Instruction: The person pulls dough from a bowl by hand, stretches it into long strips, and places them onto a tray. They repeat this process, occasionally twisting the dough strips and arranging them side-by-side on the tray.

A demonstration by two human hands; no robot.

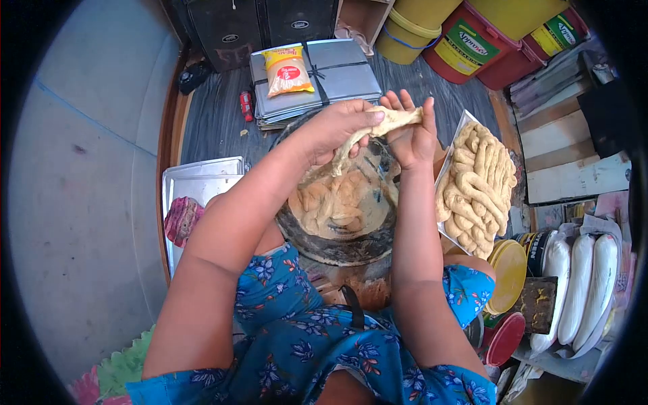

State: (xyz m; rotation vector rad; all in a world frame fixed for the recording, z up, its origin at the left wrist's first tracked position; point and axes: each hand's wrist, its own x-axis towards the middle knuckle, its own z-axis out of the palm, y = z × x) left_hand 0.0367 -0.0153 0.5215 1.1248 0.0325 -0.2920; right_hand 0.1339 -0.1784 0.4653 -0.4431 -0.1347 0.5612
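Observation:
A rope of tan dough point(378, 129) stretches between my two hands above a dark round bowl point(337, 250). My left hand point(337, 125) pinches the rope from above, and its lower end hangs toward the bowl. My right hand point(412, 131) has its palm against the rope's far end, fingers pointing up. More soft dough point(334, 202) lies inside the bowl, which rests between my knees. A tray point(445, 172) at the right holds several rolled dough ropes point(476, 185).
An empty metal tray point(202, 179) with a pink cloth point(181, 219) lies at the left. A stack of flat trays point(337, 74) with a yellow packet point(287, 69) sits ahead. Red and yellow buckets point(472, 37) stand at the back right. White bags point(580, 283) and a yellow lid point(509, 273) crowd the right.

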